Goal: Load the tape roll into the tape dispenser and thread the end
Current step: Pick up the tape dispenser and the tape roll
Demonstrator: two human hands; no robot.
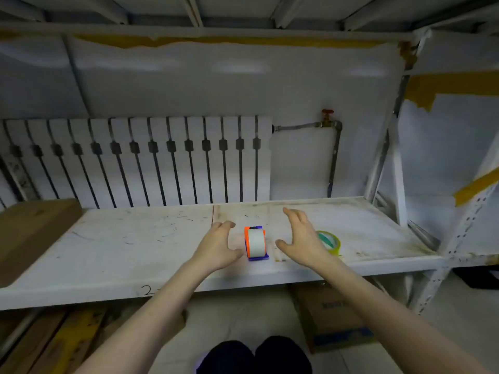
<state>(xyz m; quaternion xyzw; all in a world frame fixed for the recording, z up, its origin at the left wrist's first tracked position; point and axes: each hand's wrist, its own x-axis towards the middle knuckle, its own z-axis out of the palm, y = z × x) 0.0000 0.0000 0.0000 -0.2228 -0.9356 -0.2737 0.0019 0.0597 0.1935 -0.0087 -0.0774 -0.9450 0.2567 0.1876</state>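
The scuffed white shelf (108, 247) carries everything, and on it the left hand (216, 249) and right hand (302, 238) hang spread wide, holding nothing, at nine and three o'clock of the tape dispenser (256, 242). A white roll seems already seated in it (blur hides the cutter and any loose end), so threading looks next, calling for a fingertip pinch. A green tape roll (330, 242) lies half hidden behind the right hand.

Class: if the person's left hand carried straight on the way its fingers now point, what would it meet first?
Probably the tape dispenser: the left hand is open, its fingers curling right toward it across a small gap. Depth is hard to judge from one view.
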